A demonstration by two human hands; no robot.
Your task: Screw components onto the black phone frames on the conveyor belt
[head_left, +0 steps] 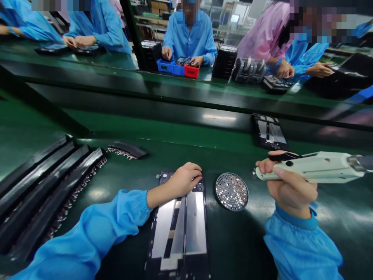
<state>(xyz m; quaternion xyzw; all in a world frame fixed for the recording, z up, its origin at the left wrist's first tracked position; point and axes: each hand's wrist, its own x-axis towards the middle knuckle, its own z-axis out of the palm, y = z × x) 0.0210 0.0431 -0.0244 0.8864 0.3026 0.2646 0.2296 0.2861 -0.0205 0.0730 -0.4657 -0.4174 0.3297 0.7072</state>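
An opened tablet (196, 225), with silvery panels inside a black frame, lies on the green bench in front of me. Across its far end rests my left hand (185, 179), fingers curled and drawn together near the upper right corner. What the fingertips hold, if anything, is hidden. To the right, my right hand (291, 184) is wrapped round a pale electric screwdriver (323, 166), held roughly level with its tip pointing left. Between the tablet and the screwdriver sits a round dish (232, 191) of small shiny screws.
Several long black strips (55, 182) with small dangling parts lie at left, a shorter strip (126, 149) beyond them. Another opened tablet (269, 131) lies far right. A dark metal ledge (186, 111) runs across the back. Co-workers sit opposite, near blue bins (171, 67) and a red bin (191, 71).
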